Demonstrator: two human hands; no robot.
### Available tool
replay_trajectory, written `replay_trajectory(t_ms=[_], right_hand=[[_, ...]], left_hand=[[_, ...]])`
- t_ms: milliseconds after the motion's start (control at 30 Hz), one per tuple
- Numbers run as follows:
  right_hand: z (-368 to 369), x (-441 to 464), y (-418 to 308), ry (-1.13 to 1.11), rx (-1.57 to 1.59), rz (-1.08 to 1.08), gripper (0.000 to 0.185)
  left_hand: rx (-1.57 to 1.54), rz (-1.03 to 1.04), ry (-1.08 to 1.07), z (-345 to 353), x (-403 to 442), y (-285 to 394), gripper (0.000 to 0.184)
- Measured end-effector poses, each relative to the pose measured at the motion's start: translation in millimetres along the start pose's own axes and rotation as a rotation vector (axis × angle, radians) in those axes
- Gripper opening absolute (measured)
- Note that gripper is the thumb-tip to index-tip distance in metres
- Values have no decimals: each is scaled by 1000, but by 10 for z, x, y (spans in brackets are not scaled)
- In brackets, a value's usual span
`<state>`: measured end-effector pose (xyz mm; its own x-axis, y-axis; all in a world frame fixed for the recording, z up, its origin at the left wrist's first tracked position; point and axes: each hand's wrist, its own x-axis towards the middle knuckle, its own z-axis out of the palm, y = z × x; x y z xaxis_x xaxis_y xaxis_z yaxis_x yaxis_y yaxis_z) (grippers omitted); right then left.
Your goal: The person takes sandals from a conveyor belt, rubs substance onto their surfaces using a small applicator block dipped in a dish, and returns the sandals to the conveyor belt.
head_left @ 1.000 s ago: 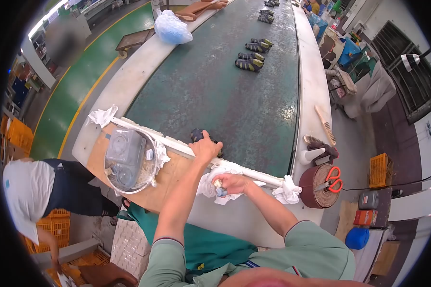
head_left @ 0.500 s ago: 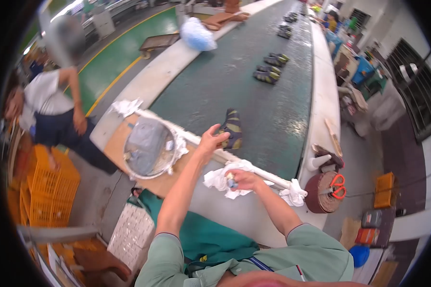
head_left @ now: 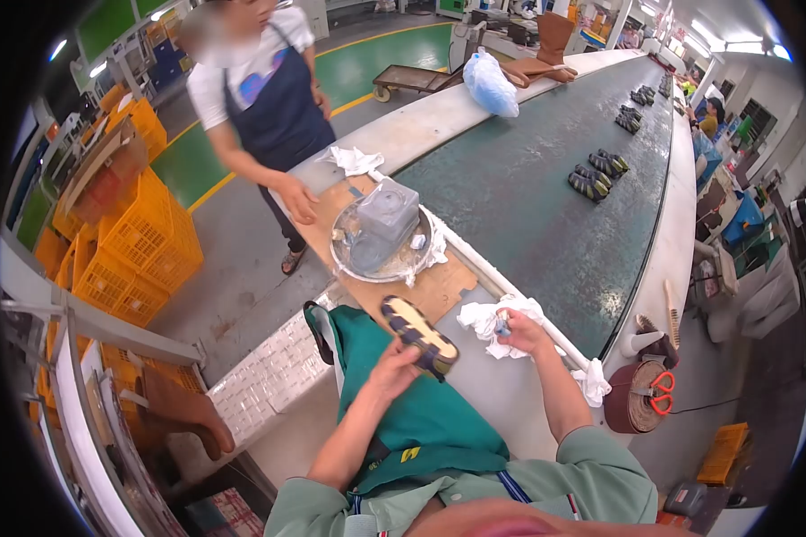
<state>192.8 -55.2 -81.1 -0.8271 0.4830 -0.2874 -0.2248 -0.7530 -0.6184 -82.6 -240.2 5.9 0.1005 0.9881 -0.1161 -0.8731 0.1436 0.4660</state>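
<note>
My left hand (head_left: 394, 370) is closed around one end of a dark shoe (head_left: 419, 335), held above my lap. Its pale, cream-coloured underside faces up, with a dark rim round it. My right hand (head_left: 527, 333) pinches a small blue-grey piece (head_left: 501, 326), too small to make out exactly. Beneath the right hand, a crumpled white cloth (head_left: 476, 319) lies on the white table at the belt's end. A round pan (head_left: 338, 253) with a grey, clear-topped container (head_left: 388, 211) in it stands on a brown board (head_left: 448, 291), beyond the shoe.
Several dark shoes (head_left: 589, 183) lie along the green conveyor belt (head_left: 510, 188). Another person (head_left: 278, 107) stands at the left, one hand near the board. At the right are a brown roll (head_left: 633, 398), orange-handled scissors (head_left: 661, 392) and a brush (head_left: 672, 313). Yellow crates (head_left: 152, 237) are stacked left.
My left hand has lifted the shoe off the belt and drawn it towards me, underside up. My right hand still has the small piece. The view has swung left, and the other person faces the table.
</note>
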Motion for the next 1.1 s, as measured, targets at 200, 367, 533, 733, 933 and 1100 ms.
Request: replay_trajectory(t_ms=[200, 367, 533, 733, 933, 1100], right_hand=[[338, 37, -144, 34, -79, -79, 29], [800, 340, -177, 79, -131, -155, 28], [1319, 964, -166, 143, -232, -172, 31], [1736, 1741, -167, 268, -488, -143, 43], [2045, 2453, -17, 192, -1300, -542, 36], [2049, 2580, -2, 253, -1700, -556, 38]], left_hand=[[77, 26, 20, -398, -250, 281, 51], [24, 97, -6, -500, -233, 205, 49], [88, 201, 54, -591, -285, 122, 75], [107, 175, 89, -606, -324, 178, 50], [77, 146, 106, -615, -270, 217, 53], [35, 155, 90, -627, -279, 210, 53]])
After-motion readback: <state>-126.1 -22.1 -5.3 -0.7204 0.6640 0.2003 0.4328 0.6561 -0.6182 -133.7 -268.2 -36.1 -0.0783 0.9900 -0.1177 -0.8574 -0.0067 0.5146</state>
